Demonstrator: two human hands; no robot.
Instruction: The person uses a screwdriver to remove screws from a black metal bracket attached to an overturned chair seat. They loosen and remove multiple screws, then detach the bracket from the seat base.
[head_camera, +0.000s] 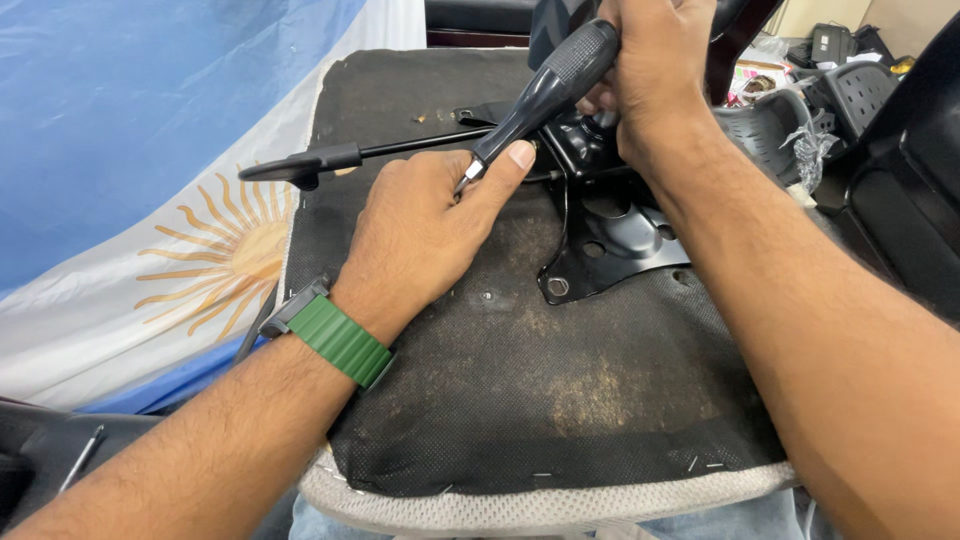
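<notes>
An upturned chair seat (560, 400) with black fabric underside lies in front of me, a black metal mounting plate (620, 240) bolted on it. My right hand (655, 80) is closed around the top of a black screwdriver handle (550, 85), which slants down to the left. My left hand (430, 225), with a green watch band at the wrist, pinches the screwdriver's metal shaft near the plate. A thin black lever (330, 160) with a paddle end sticks out to the left from the plate.
A blue and white cloth with a yellow sun (150, 200) covers the surface on the left. Black plastic chair parts (850, 100) and clutter lie at the upper right. A dark chair piece (910, 200) stands along the right edge.
</notes>
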